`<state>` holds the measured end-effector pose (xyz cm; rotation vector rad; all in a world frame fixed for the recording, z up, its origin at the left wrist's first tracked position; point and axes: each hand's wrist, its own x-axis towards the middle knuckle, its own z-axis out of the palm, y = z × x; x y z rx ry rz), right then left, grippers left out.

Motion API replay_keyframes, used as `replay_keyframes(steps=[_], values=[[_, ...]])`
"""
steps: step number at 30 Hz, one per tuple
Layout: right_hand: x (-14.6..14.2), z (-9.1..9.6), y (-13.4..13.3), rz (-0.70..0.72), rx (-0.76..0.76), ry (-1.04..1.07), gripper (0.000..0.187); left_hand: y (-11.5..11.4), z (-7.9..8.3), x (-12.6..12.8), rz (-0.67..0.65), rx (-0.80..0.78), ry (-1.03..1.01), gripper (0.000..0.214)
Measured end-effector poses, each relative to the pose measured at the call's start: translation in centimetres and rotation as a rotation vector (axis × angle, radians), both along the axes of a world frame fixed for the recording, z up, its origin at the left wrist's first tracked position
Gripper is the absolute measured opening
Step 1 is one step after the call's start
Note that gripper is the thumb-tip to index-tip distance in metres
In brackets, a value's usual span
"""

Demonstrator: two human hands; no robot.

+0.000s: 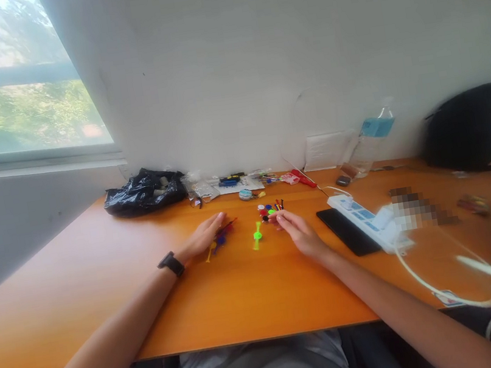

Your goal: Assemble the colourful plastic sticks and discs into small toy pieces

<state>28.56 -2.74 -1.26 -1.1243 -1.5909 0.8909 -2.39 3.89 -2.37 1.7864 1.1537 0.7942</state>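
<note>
My left hand (202,238), with a dark watch on its wrist, lies on the orange table (104,291). Its fingers are stretched out over a few small coloured plastic pins (221,238), red, blue and yellow. My right hand (297,231) rests on the table to the right, fingers reaching toward a small cluster of coloured pins (269,209). I cannot tell whether its fingertips pinch one. A green pin (257,235) lies loose between the two hands.
A black plastic bag (145,190) sits at the back left beside small tools and papers. A black phone (347,229), a white power strip (364,220) with cable, a water bottle (371,140) and a black bag (470,126) stand to the right.
</note>
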Motion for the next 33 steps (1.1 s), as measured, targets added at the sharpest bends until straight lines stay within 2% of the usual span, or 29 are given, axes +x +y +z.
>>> replay_keyframes(steps=[4, 10, 13, 17, 22, 27, 33], values=[[-0.9, -1.2, -0.5, 0.068, 0.052, -0.233, 0.052, -1.4, 0.0, 1.6, -0.002, 0.005, -0.037, 0.073], [-2.3, -3.0, -1.3, 0.211, 0.126, -0.651, 0.071, -2.7, 0.4, 4.2, 0.037, 0.145, 0.109, 0.067], [-2.6, -3.1, -1.4, 0.239, 0.185, -0.739, 0.077, -3.0, 0.4, 5.6, 0.043, 0.156, 0.135, 0.063], [-4.1, -2.5, -1.0, 0.254, 0.247, -0.7, 0.08, -2.9, -0.3, 8.2, 0.09, 0.173, 0.114, 0.058], [-6.5, -2.0, -0.3, 0.237, 0.287, -0.573, 0.058, -2.1, -2.0, 11.2, 0.276, 0.126, 0.07, 0.062], [-6.6, -2.2, -0.1, 0.21, 0.288, -0.509, 0.053, -1.8, -2.4, 11.3, 0.278, 0.091, 0.009, 0.061], [-6.1, -2.1, 0.0, 0.238, 0.296, -0.465, 0.063, -2.1, -2.0, 10.6, 0.228, 0.161, -0.015, 0.055]])
